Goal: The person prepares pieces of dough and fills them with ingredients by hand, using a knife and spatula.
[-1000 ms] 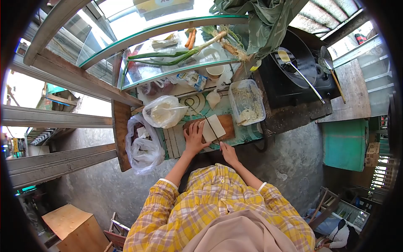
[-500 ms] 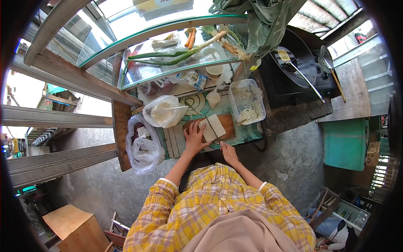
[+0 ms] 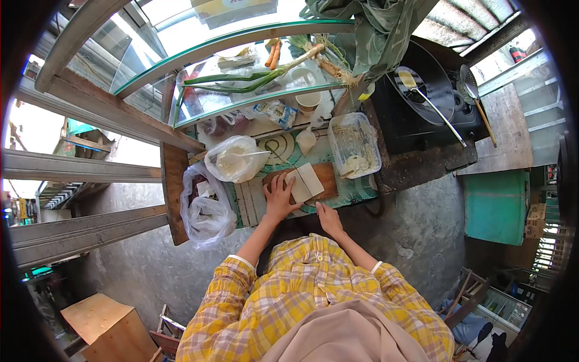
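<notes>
A white rectangular block (image 3: pixel 306 183) lies on a small wooden board (image 3: pixel 327 180) on the green-patterned table. Pressed along the block's left side is my left hand (image 3: pixel 279 198), fingers spread. My right hand (image 3: pixel 328 216) is closed round the handle of a thin knife (image 3: pixel 307 188), whose blade lies across the block, pointing up and left. To the right of the board stands a clear plastic container (image 3: pixel 354 146) with pale residue in it. An open plastic bag (image 3: pixel 236 159) of white stuff sits behind my left hand.
Another plastic bag (image 3: pixel 208 211) hangs at the table's left edge. Behind, a glass shelf (image 3: pixel 265 99) holds green onions (image 3: pixel 235 78) and carrots (image 3: pixel 273 54). At the right are a stove (image 3: pixel 410 130) and a pan with a spatula (image 3: pixel 434 107). A small tied bag (image 3: pixel 306 141) lies behind the board.
The knife blade's far end has shifted slightly, and a cut line now shows across the block. My hands have barely moved.
</notes>
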Demonstrator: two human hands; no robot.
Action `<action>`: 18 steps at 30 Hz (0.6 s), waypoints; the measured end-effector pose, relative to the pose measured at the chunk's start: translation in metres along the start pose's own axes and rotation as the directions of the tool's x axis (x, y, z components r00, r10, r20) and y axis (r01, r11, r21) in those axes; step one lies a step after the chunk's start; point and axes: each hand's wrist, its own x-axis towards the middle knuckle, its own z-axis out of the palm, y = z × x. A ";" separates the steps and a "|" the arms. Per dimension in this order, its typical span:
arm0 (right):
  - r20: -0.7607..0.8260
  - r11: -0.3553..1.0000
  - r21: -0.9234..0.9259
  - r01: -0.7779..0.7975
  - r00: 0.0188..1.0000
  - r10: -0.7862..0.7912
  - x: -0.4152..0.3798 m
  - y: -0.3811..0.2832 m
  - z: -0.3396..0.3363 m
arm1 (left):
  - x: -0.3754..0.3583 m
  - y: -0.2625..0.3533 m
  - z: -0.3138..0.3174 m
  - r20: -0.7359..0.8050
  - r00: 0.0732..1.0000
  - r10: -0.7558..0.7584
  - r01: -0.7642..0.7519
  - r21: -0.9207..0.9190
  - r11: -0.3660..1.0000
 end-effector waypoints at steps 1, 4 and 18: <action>0.005 1.000 -0.011 -0.006 1.000 0.006 0.000 -0.002 0.000 | 0.000 0.000 0.000 0.002 1.000 -0.001 0.001 0.001 1.000; 0.007 0.999 -0.041 -0.022 1.000 0.022 -0.001 -0.005 0.000 | 0.000 0.001 0.000 0.008 1.000 -0.009 0.009 -0.002 1.000; 0.077 0.989 -0.124 -0.080 0.993 0.090 0.006 -0.014 -0.006 | 0.000 0.003 -0.002 0.006 1.000 -0.014 0.014 -0.012 1.000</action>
